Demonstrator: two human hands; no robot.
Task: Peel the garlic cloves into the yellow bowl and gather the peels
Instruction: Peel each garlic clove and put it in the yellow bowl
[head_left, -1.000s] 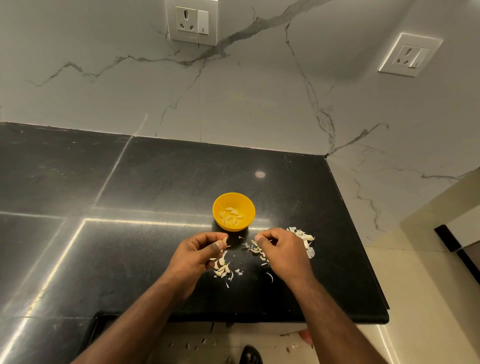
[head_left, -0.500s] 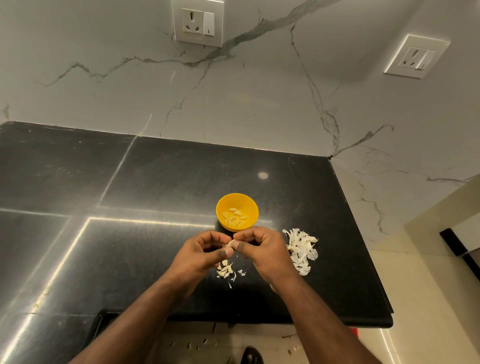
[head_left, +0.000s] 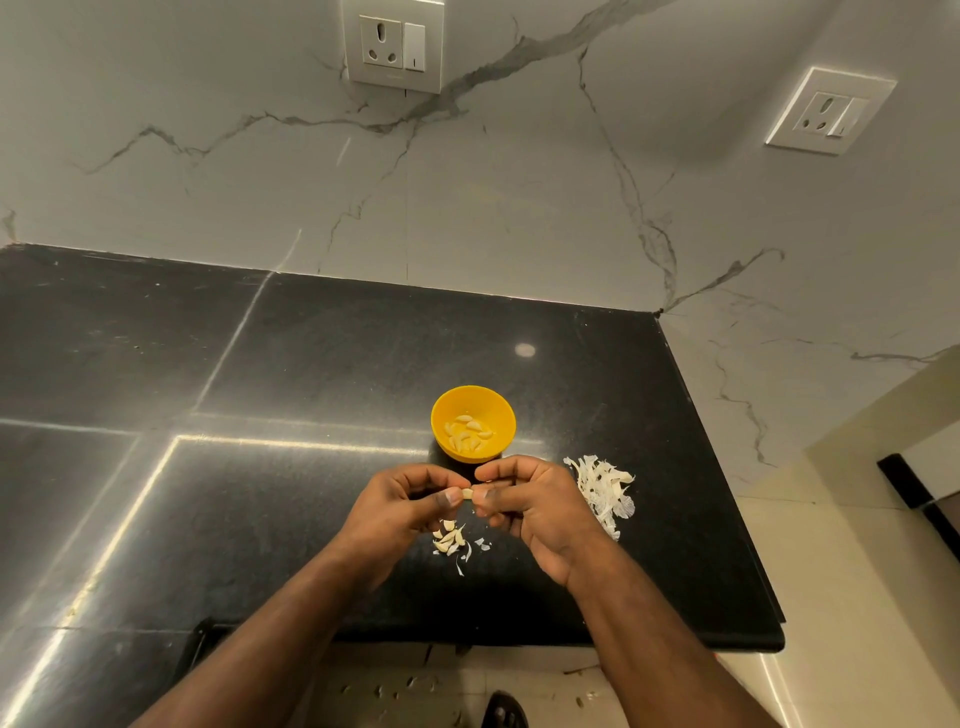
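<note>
While both hands meet just this side of the bowl (head_left: 472, 423), the person has one clove (head_left: 468, 493) pinched between them: the left hand (head_left: 400, 501) clamps it with thumb against curled fingers (head_left: 448, 499), and the right hand (head_left: 524, 506) pinches its other end with fingers (head_left: 487, 494) curled in the same way, so neither hand is free. The clove hangs above the desk (head_left: 311, 374), near the bowl's near rim but not over it. The bowl already holds a number of peeled cloves, a few unpeeled ones (head_left: 450, 538) lie on the desk below the left hand, and the peels (head_left: 602, 491) sit in a loose heap just to the right of the right hand. The step in hand looks to be stripping the skin from this clove. To do it well, the left hand should probably keep a firm hold on one end while the right nips the skin at the tip and draws it off along the length, turning the clove a little between pulls. Too hard a squeeze could bruise it or shoot it out of the grip. The skin is thin and light, so it is best laid straight on the heap at the right rather than dropped. Once bare, the clove needs only a short carry forward to fall inside the bowl.
</note>
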